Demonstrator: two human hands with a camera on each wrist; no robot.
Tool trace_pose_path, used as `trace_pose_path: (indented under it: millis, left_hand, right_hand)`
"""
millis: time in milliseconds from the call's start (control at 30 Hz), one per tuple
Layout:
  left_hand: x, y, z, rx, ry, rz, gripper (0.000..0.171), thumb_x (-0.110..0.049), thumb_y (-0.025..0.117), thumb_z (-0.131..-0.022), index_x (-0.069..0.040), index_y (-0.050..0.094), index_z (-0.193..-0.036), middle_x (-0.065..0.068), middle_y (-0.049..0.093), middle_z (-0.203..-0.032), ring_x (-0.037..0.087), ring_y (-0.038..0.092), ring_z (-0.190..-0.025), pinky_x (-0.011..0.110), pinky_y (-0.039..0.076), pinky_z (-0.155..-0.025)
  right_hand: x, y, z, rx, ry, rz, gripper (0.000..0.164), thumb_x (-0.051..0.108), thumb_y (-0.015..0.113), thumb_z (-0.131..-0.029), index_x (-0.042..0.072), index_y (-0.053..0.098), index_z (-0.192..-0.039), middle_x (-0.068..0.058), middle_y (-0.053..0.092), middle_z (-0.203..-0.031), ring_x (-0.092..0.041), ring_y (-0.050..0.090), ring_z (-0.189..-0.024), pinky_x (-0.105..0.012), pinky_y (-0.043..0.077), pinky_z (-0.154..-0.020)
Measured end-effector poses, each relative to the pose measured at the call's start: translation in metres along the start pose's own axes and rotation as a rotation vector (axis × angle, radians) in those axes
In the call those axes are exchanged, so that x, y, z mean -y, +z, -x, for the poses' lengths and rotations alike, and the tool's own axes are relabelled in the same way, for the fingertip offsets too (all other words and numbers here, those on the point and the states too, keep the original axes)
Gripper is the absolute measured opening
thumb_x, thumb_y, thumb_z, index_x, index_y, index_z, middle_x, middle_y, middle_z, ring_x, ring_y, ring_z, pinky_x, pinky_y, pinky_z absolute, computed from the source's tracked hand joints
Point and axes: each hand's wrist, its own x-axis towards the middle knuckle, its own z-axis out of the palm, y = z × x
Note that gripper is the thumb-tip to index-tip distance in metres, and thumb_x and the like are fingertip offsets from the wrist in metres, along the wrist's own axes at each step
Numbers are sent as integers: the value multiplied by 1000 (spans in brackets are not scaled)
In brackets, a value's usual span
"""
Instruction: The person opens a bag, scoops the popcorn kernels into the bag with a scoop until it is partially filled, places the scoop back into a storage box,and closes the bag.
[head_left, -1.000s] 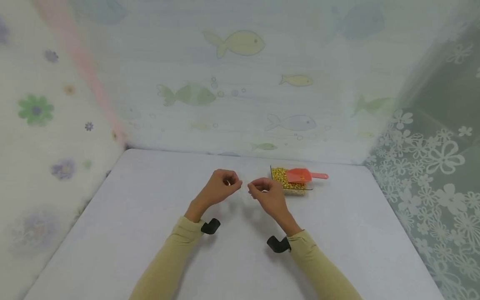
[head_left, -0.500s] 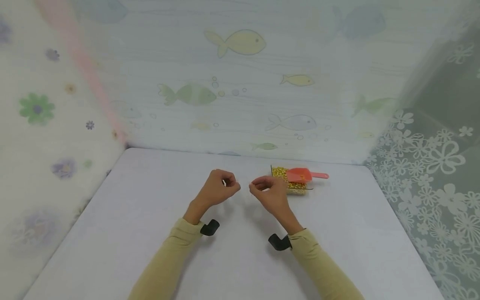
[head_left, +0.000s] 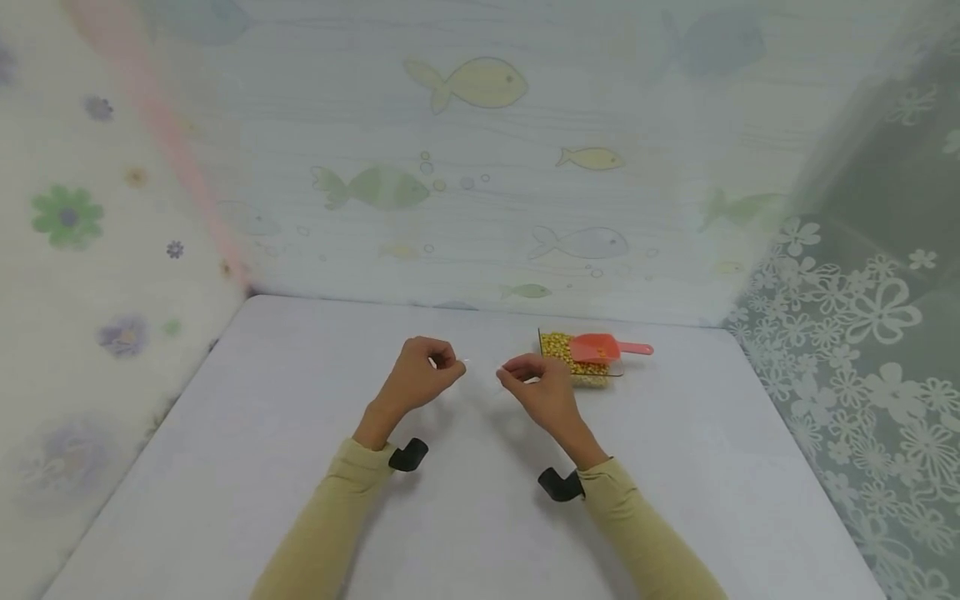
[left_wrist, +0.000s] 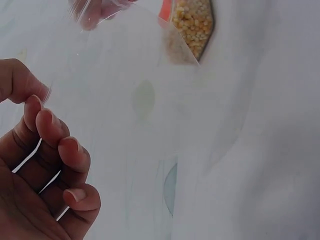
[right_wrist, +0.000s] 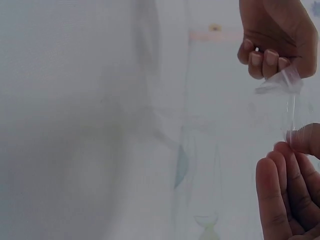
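My left hand (head_left: 416,377) and right hand (head_left: 546,396) are raised over the table, a short gap apart, with a thin clear plastic bag (right_wrist: 286,82) stretched between them. In the left wrist view, the left thumb and fingertips pinch one edge of the bag, and its film shows up as a faint, see-through sheet. On the other side, the right thumb and index finger grip its opposite edge, seen in the right wrist view with a crumpled bit of film by the left fingers. Most of the bag is hard to make out against the white.
Just beyond the right hand stands a clear container (head_left: 617,372) of yellow corn kernels (head_left: 555,348). A red scoop (head_left: 597,350) lies on the kernels, its handle pointing right. The white tabletop (head_left: 247,467) meets patterned walls at its back and sides.
The left hand has moved leftward, widening the gap between the hands. The right hand stays nearly where it was. The container and scoop have not moved.
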Motion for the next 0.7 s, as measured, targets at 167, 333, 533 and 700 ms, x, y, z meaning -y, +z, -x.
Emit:
trace_pose_path:
  millis: [167, 333, 533, 700]
  left_hand:
    - [4, 3, 6, 53, -46, -30, 13, -12, 73, -85, -11, 65, -75, 0, 58, -67, 16, 54, -65, 29, 45, -61]
    - [2, 7, 5, 13, 20, -41, 29, -12, 78, -86, -10, 70, -113, 9, 68, -83, 14, 58, -68, 28, 49, -64]
    - [-5, 8, -1, -91, 134, -54, 25, -7, 77, -88, -8, 78, -113, 5, 71, -90, 16, 59, -72, 37, 53, -66]
    - [-9, 4, -1, -111, 151, -81, 15, -7, 75, -90, -7, 81, -103, 0, 71, -84, 14, 58, -71, 28, 48, -62]
  right_hand:
    - [-1, 2, 0, -14, -36, 11, 4, 8, 79, -87, 6, 77, -90, -4, 74, -80, -15, 68, -74, -27, 58, -71]
    - [3, 8, 2, 0, -65, 2, 4, 7, 80, -85, 4, 77, -87, -4, 74, -77, -13, 67, -69, -26, 58, -68]
    - [10, 12, 1, 28, -103, -13, 7, 7, 80, -84, 1, 77, -87, -4, 74, -77, -13, 68, -69, -25, 58, -67]
    - [9, 12, 1, 46, -112, -11, 4, 5, 79, -86, 2, 77, -89, -4, 73, -78, -13, 68, -72, -25, 59, -70]
